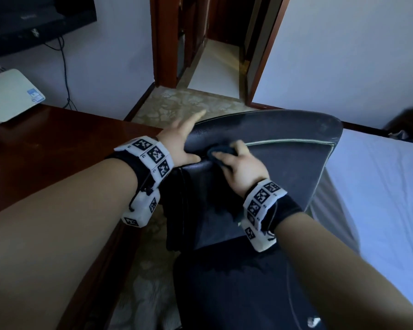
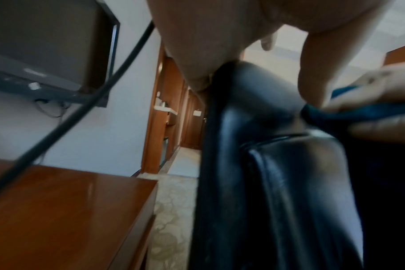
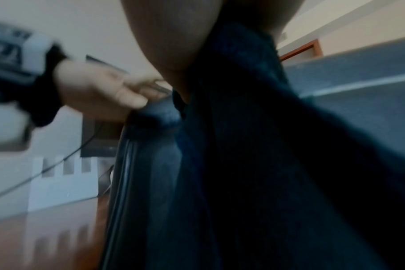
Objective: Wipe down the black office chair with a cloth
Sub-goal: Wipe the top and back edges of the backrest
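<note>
Pressing cloth against upper left of black office chair backrest, right hand seen with fingers curled round it. Backrest's top left corner covered by left hand, fingers straight, thumb on front face. Chair hemmed between wooden surface at left and bed at right; free floor and doorway beyond. Counted: one chair, one cloth, two hands.

Banded wrists
Behind left hand and right hand — white blocky bands, black square markers, black straps, thin cords.
</note>
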Available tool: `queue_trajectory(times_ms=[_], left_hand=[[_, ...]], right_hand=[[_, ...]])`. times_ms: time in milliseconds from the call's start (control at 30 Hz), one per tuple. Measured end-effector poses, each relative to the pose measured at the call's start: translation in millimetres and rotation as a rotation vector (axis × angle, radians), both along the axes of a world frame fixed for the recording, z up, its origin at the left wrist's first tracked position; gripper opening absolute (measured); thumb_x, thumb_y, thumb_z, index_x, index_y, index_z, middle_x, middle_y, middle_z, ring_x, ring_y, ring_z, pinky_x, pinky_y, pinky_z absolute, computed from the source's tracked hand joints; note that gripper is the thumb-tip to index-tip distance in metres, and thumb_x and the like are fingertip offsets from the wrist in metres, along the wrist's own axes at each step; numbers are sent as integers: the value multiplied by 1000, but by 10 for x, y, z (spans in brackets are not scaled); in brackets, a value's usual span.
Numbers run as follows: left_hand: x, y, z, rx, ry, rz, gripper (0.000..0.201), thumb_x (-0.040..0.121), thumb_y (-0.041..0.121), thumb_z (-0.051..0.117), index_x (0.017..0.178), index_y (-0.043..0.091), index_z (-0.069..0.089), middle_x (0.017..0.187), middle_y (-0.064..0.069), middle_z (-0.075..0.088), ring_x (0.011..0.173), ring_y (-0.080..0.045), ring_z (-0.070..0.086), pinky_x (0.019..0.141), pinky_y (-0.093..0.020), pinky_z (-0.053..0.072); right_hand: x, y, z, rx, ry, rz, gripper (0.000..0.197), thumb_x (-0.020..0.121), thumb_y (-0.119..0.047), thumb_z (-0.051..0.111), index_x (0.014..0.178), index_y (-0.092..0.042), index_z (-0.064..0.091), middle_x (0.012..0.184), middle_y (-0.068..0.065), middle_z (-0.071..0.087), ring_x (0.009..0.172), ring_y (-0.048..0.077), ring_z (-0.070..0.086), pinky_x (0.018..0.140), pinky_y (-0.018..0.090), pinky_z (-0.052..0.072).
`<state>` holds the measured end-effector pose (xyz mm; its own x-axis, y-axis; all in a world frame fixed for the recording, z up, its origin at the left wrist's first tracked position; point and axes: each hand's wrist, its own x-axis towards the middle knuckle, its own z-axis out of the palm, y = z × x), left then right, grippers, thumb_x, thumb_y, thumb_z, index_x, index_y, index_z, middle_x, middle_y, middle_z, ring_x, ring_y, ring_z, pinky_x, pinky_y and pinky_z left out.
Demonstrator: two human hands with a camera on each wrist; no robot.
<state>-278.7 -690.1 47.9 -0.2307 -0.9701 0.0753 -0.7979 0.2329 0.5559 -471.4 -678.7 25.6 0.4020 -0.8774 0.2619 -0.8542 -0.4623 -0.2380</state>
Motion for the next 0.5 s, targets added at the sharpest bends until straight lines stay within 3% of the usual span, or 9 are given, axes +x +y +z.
queue_trajectory(times_ms=[133, 200, 233, 333, 400, 500], left_hand=[[-184, -48, -36, -64, -334, 48, 100, 79, 40, 68, 147, 35, -6, 152, 1, 12, 135, -27, 22, 108, -30, 25], [-215, -40, -81, -85, -386, 85, 102, 78, 44, 68, 147, 33, -5, 150, -2, 14, 134, -27, 21, 108, -31, 24], [-235, -41, -88, -93, -401, 98, 103, 77, 43, 69, 147, 33, -6, 150, -3, 15, 134, -27, 21, 108, -31, 24], [-313, -77, -85, -91, -425, 138, 104, 77, 43, 70, 147, 35, -8, 149, -4, 15, 132, -28, 23, 108, -34, 27], [-385, -89, -85, -87, -451, 180, 105, 77, 44, 69, 146, 36, -9, 149, -5, 14, 131, -28, 24, 107, -36, 27], [-517, -68, -96, -63, -486, 278, 110, 73, 46, 72, 145, 38, -11, 150, -6, 11, 132, -29, 21, 108, -40, 22]], right_hand=[[-19, -85, -178, 133, 25, -53, 40, 94, -34, 43, 134, -33, 44, 134, 3, 41, 111, 28, 53, 74, 22, 35], [-80, -204, -201, 95, 154, -36, 41, 95, -33, 41, 136, -35, 41, 133, 6, 42, 110, 31, 53, 78, 28, 40], [-150, -262, -199, 83, 113, -35, 41, 93, -40, 42, 134, -34, 43, 131, 5, 44, 110, 30, 53, 79, 28, 40], [-526, -410, -176, -46, 102, -113, 43, 82, -60, 50, 113, -30, 45, 122, 0, 56, 105, 25, 57, 77, 28, 40], [-732, -473, -84, -47, 67, -186, 39, 82, -59, 52, 107, -30, 43, 117, 0, 59, 101, 26, 58, 73, 27, 36], [-765, -467, 7, 11, -21, -139, 30, 87, -50, 52, 104, -27, 43, 105, 4, 60, 95, 29, 58, 70, 29, 36]])
